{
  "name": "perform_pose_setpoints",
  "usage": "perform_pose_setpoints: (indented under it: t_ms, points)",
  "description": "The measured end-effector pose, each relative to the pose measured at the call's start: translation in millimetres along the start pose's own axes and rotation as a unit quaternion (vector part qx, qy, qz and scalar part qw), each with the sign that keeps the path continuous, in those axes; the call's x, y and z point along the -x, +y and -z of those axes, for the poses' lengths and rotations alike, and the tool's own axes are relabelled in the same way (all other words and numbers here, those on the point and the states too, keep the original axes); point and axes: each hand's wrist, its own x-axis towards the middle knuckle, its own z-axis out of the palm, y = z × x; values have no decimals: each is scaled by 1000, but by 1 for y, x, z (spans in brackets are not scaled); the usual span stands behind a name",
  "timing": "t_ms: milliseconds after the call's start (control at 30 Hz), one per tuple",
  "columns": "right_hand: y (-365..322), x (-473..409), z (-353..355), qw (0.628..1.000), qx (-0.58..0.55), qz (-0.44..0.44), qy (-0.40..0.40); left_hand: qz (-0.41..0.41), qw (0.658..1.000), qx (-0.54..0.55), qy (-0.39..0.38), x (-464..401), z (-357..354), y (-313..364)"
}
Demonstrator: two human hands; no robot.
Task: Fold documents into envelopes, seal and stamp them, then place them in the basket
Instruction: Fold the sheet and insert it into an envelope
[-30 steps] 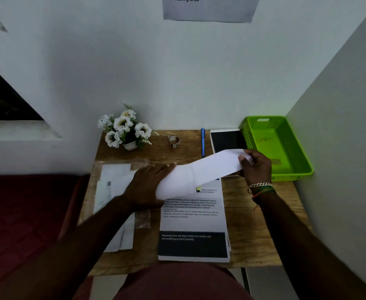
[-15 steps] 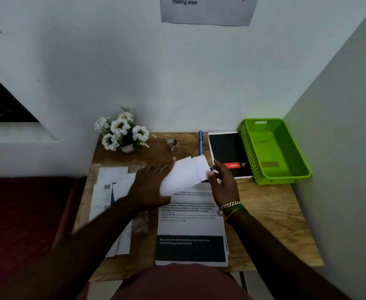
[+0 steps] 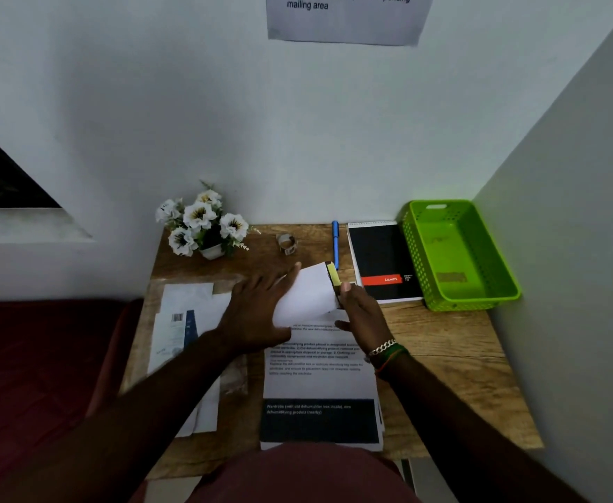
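Observation:
A white sheet, the folded document [image 3: 308,295], lies doubled over on top of a stack of printed documents [image 3: 319,393] at the middle of the wooden table [image 3: 453,357]. My left hand [image 3: 258,310] presses flat on the sheet's left part. My right hand [image 3: 361,314] pinches its folded right edge, where a yellow and dark printed strip shows. White envelopes [image 3: 185,321] lie in a loose pile at the left of the table. The green plastic basket [image 3: 417,248] stands at the back right corner.
A black notebook [image 3: 385,263] lies beside the basket, with a blue pen [image 3: 335,243] to its left. A small roll of stamps [image 3: 287,244] and a pot of white flowers [image 3: 203,226] stand at the back. Walls close in behind and on the right.
My right hand has carried the sheet's right end leftward over the rest, doubling it. My left hand has stayed pressed on the left part.

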Motion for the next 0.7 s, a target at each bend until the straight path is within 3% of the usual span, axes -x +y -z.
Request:
perform_pose_setpoints:
  t_ms: [100,267,333,400,500,700]
  points:
    - [-5,-2,5,994,-70,30,82,17,1000,13,-1,0,1,5]
    - [-5,1,-5,991,-95,44,86,27,999,27,-6,0,-2,23]
    - [-6,0,-8,987,-88,70,112,30,995,90,6,-2,-1,31]
    - [-9,-3,-9,985,-80,93,124,43,972,223,61,-7,-1,35]
    - [-14,-5,-7,981,-57,133,128,74,905,394,141,-17,6,42]
    - [-21,-12,-4,969,-16,187,158,136,864,457,165,-31,31,57]
